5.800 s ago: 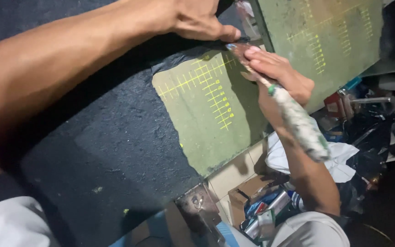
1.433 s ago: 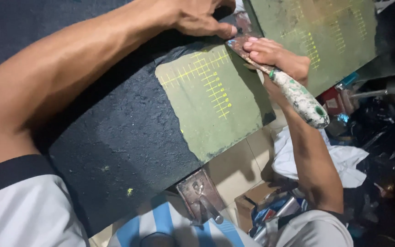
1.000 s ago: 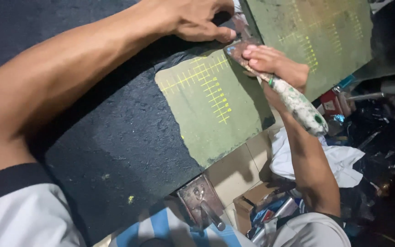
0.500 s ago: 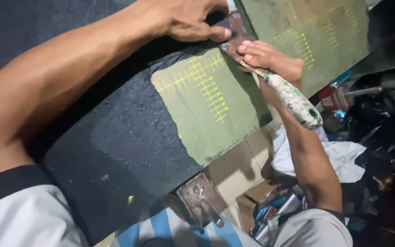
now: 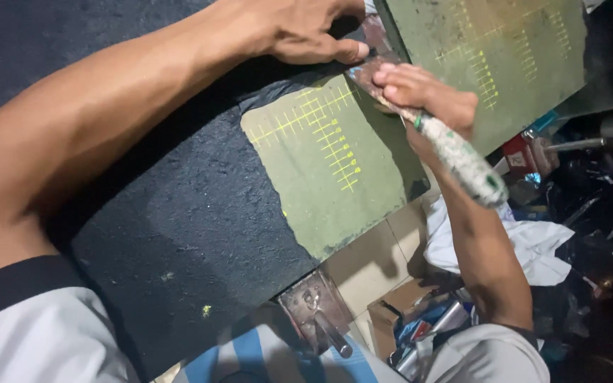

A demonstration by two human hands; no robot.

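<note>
My right hand (image 5: 420, 96) grips a knife (image 5: 455, 152) with a handle wrapped in white and green speckled tape. Its worn blade (image 5: 363, 71) lies against the edge of a black rubbery sheet (image 5: 179, 213). My left hand (image 5: 299, 32) presses flat on that sheet just left of the blade, thumb beside the cut. Under the sheet lies a green cutting mat (image 5: 335, 170) with yellow ruler marks. A second green mat (image 5: 491, 57) sits beyond the gap where the blade works.
A metal hinge plate with a pin (image 5: 317, 315) sticks out under the board's near edge. White cloth (image 5: 533, 241), a cardboard box (image 5: 399, 312), cans and dark clutter lie on the tiled floor at the right.
The knife hand has shifted slightly along the sheet's edge, in small strokes. My left hand stays pressed on the black sheet in about the same place.
</note>
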